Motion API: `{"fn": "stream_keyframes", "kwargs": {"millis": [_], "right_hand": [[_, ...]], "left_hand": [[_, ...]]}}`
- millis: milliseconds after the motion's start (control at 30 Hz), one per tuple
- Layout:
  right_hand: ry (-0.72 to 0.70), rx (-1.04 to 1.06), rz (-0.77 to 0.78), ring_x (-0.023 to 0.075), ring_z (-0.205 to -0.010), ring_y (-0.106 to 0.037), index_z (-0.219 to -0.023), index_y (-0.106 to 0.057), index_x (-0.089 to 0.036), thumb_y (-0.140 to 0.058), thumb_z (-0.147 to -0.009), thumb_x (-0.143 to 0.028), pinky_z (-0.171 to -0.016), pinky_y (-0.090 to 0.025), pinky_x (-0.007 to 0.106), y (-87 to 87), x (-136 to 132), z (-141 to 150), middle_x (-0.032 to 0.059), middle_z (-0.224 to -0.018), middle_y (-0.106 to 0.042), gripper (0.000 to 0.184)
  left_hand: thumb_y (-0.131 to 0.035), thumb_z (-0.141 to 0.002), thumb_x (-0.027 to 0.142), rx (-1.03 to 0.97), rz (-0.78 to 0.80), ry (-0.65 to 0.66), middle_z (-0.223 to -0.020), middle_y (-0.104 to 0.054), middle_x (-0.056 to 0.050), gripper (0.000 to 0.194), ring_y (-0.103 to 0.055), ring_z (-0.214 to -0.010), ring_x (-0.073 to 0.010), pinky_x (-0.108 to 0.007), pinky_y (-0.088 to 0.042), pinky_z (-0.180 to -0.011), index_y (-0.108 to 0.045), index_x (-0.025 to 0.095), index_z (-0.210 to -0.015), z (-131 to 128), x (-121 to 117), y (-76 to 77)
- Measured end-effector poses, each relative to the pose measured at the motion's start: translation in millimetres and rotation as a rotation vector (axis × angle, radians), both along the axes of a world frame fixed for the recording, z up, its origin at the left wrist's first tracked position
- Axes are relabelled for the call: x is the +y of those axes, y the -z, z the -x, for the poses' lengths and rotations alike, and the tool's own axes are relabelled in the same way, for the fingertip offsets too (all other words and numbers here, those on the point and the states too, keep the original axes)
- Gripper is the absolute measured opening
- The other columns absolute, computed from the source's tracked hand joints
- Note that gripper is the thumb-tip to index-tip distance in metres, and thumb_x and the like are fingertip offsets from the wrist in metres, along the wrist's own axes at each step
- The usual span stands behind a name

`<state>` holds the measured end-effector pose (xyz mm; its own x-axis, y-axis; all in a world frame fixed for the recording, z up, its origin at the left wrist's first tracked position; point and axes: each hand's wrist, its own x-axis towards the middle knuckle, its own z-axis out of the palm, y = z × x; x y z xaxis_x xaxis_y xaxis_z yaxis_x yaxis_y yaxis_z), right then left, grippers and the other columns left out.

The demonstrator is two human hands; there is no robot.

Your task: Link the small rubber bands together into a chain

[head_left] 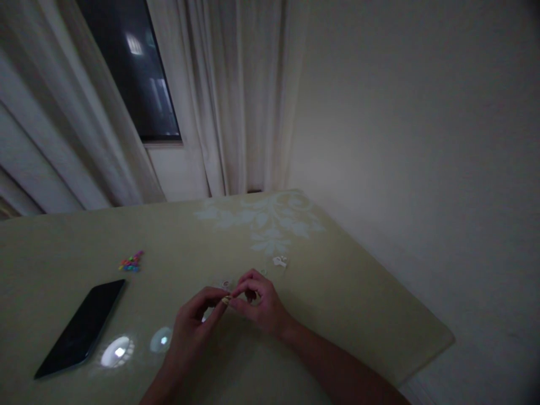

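My left hand (198, 318) and my right hand (261, 304) meet over the table, fingertips pinched together. Between them is a tiny pale yellowish piece (226, 300), too small for me to tell its kind. Thumb and forefinger of each hand close on it from either side. Just beyond the fingertips lies a small ring-like item (225, 284), partly blurred. Past my right hand are a small pale ring (264, 271) and a little white piece (279, 261), both resting on the tabletop.
A dark tablet (82, 326) lies at the left of the table (177, 242). Behind it sits a small heap of colourful beads (131, 262). Curtains (236, 101) and a dark window stand at the back; a plain wall (405, 169) borders the table's right side.
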<state>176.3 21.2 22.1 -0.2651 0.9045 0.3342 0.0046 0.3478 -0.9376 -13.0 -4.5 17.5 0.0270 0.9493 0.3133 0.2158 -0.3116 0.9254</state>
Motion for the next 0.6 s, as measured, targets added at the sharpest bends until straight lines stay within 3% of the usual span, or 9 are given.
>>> {"fn": "stream_keyframes", "kwargs": {"millis": [200, 600], "right_hand": [[0.021, -0.008, -0.006, 0.0116, -0.068, -0.048, -0.085, -0.077, -0.021, -0.079, -0.085, -0.053, -0.063, -0.042, 0.027, -1.0, 0.7, -0.9, 0.0023, -0.092, -0.059, 0.033], [-0.027, 0.077, -0.047, 0.0103, -0.064, -0.045, -0.079, -0.074, -0.021, -0.086, -0.08, -0.047, -0.061, -0.039, 0.026, 0.4, 0.6, 1.0, -0.0004, -0.085, -0.058, 0.029]], "left_hand": [[-0.075, -0.09, 0.041, -0.057, 0.037, 0.071, -0.088, -0.077, -0.004, 0.019, -0.074, -0.082, -0.0199, -0.027, -0.06, -0.075, -0.076, 0.021, -0.091, -1.3, 0.3, -1.5], [-0.076, -0.088, 0.037, -0.024, -0.05, 0.046, -0.091, -0.08, -0.005, 0.016, -0.076, -0.083, -0.0204, -0.027, -0.06, -0.075, -0.081, 0.023, -0.094, 4.6, 1.6, 2.6]]}}
